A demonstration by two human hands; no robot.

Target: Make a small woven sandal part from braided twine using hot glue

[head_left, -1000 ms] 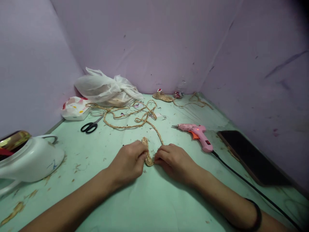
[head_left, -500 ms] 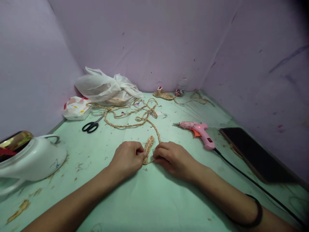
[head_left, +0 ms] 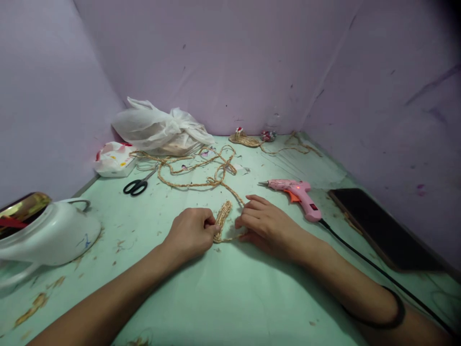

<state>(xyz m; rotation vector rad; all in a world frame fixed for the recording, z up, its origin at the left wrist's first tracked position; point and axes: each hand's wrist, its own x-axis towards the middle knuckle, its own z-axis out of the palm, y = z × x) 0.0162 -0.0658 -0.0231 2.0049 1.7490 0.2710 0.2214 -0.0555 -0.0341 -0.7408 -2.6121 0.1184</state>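
Note:
My left hand (head_left: 193,228) pinches the near left side of a small sole-shaped piece of coiled braided cord (head_left: 224,217) on the table. A strand of the same cord runs from its lower end to my right hand (head_left: 262,225), whose fingers are curled around it. From behind the right fingers the straw-coloured braided cord (head_left: 194,185) continues away in loose loops across the table. A pink hot glue gun (head_left: 291,188) with a lit red light lies to the right, apart from the hands.
Black-handled scissors (head_left: 136,187), a white plastic bag (head_left: 162,127) and a tissue pack (head_left: 114,159) stand at the back left. A white watering can-like pot (head_left: 68,235) is at left. A dark phone or tablet (head_left: 382,226) lies at right; a small braided sandal (head_left: 245,140) at the back.
My right hand has moved a little to the right, drawing out a longer stretch of cord from the coiled piece. My left hand keeps its hold.

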